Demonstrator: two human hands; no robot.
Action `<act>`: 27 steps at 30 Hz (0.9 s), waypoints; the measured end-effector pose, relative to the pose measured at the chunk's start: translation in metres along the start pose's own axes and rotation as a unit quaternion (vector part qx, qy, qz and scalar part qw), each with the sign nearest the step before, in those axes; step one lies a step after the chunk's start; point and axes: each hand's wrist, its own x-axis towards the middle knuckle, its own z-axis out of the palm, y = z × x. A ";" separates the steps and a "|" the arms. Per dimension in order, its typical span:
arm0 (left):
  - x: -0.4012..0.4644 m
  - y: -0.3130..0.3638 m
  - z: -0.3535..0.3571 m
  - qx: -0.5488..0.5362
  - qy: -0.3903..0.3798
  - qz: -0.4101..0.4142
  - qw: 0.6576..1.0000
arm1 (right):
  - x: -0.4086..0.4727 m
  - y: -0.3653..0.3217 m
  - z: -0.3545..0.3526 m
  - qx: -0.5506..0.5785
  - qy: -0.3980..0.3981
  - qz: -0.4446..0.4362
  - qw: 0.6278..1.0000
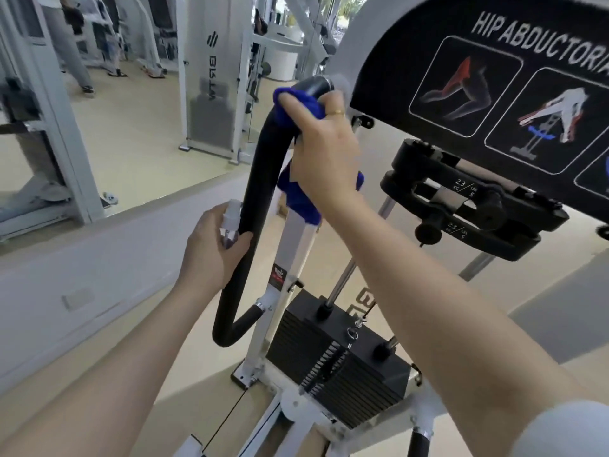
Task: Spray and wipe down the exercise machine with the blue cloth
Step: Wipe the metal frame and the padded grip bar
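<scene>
A white hip abductor machine has a curved black padded handle (pixel 260 166) running from top centre down to the frame. My right hand (pixel 321 150) grips the blue cloth (pixel 298 196) around the upper bend of that handle; cloth ends stick out above and below the hand. My left hand (pixel 211 252) holds a small clear spray bottle (pixel 230 222) with a white nozzle, pressed against the handle's lower stretch. The bottle's body is mostly hidden by my fingers.
The black weight stack (pixel 339 357) sits below the handle. A black add-on weight bracket (pixel 471 206) and the instruction placard (pixel 487 94) are to the right. A mirror wall (pixel 115 110) with a white ledge runs along the left, reflecting other machines and people.
</scene>
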 end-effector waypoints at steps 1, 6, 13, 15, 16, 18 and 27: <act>-0.003 -0.005 -0.002 0.014 -0.002 -0.001 1.000 | 0.000 -0.003 0.004 0.013 -0.004 0.016 1.000; -0.028 -0.022 -0.007 0.054 -0.005 0.041 0.998 | -0.095 -0.023 0.036 -0.035 -0.213 -0.074 0.974; -0.054 -0.052 -0.008 0.164 -0.036 0.059 0.984 | -0.090 -0.015 0.028 -0.012 -0.157 -0.037 0.987; -0.059 -0.060 -0.006 0.182 -0.034 0.055 0.981 | -0.108 -0.015 0.040 0.003 -0.202 -0.050 0.978; -0.060 -0.064 -0.004 0.187 -0.033 0.054 0.980 | -0.125 -0.016 0.047 0.006 -0.248 -0.070 0.966; -0.061 -0.072 0.000 0.208 -0.033 0.047 0.977 | -0.157 -0.019 0.057 0.022 -0.349 -0.063 0.935; -0.048 -0.110 0.031 0.276 0.005 0.019 0.961 | -0.230 0.036 0.057 -0.021 -0.514 0.049 0.856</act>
